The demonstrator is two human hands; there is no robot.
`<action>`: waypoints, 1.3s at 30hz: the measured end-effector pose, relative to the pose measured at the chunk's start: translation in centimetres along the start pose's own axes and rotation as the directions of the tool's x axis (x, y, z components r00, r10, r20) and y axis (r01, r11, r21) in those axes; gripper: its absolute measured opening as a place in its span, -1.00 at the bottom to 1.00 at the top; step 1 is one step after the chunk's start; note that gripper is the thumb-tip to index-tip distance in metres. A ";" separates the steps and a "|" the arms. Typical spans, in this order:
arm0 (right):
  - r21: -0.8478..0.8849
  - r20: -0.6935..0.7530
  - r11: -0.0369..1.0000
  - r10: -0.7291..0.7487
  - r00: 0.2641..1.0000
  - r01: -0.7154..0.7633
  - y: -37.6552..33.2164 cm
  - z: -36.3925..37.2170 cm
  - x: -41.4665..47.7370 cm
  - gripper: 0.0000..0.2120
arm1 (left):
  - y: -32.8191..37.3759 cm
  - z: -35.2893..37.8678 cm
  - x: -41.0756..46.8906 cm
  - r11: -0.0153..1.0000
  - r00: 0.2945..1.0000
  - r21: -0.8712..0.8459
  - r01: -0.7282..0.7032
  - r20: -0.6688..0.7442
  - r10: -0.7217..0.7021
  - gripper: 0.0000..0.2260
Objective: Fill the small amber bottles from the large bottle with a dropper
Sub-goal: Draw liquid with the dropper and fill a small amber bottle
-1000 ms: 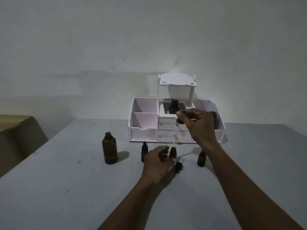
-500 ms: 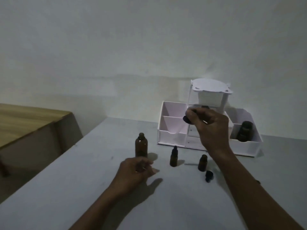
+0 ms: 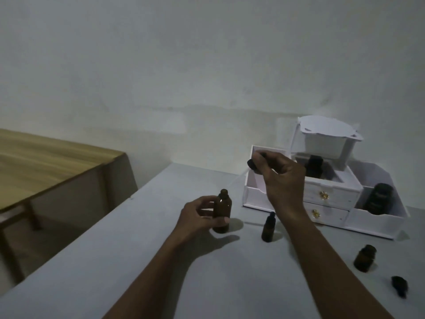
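The large amber bottle (image 3: 222, 210) stands uncapped on the grey table (image 3: 115, 261), and my left hand (image 3: 200, 217) grips its lower body. My right hand (image 3: 279, 180) hovers above and to the right of it, pinching the dropper's black bulb (image 3: 254, 166); the glass stem is hidden behind my fingers. A small capped amber bottle (image 3: 268, 227) stands just left of my right forearm. Another small amber bottle (image 3: 365, 259), open, stands at the right, with a black cap (image 3: 400, 285) lying beside it.
A white organiser (image 3: 377, 217) with drawers and open compartments stands at the back right; dark bottles (image 3: 377, 199) sit in it. A wooden table (image 3: 46, 162) stands to the left, beyond a gap. The wall is close behind.
My left hand left the small bottle, reached left and took hold of the large bottle. My right hand carried the dropper up and left. The view swung left.
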State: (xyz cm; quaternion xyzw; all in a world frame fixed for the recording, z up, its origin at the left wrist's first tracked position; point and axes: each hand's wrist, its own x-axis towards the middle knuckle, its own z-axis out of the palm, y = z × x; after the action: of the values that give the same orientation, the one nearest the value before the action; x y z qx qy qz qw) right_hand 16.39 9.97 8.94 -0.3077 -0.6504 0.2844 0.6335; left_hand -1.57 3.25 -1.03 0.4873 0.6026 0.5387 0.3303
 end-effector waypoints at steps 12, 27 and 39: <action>0.021 0.140 0.999 -0.050 0.989 0.048 -0.5 1.8 -0.6 -0.82 | 0.1 0.8 -0.6 0.998 0.999 -0.040 0.045 -0.010 -0.045 -0.55; -0.061 0.210 0.996 -0.049 0.977 0.063 1.5 3.8 -2.1 -0.77 | 0.1 1.0 -0.6 0.997 0.998 -0.041 0.059 -0.002 -0.059 -0.56; -0.211 0.275 0.977 0.055 0.960 0.004 4.5 4.1 -3.2 -0.83 | -0.1 1.3 -0.8 0.983 0.990 -0.126 0.134 -0.035 -0.139 -0.52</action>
State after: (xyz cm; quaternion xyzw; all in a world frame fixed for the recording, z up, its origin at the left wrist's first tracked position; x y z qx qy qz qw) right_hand 12.49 10.56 3.29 -0.3380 -0.7555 0.2630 0.4958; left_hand -0.16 2.88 -1.49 0.4117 0.6071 0.5616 0.3827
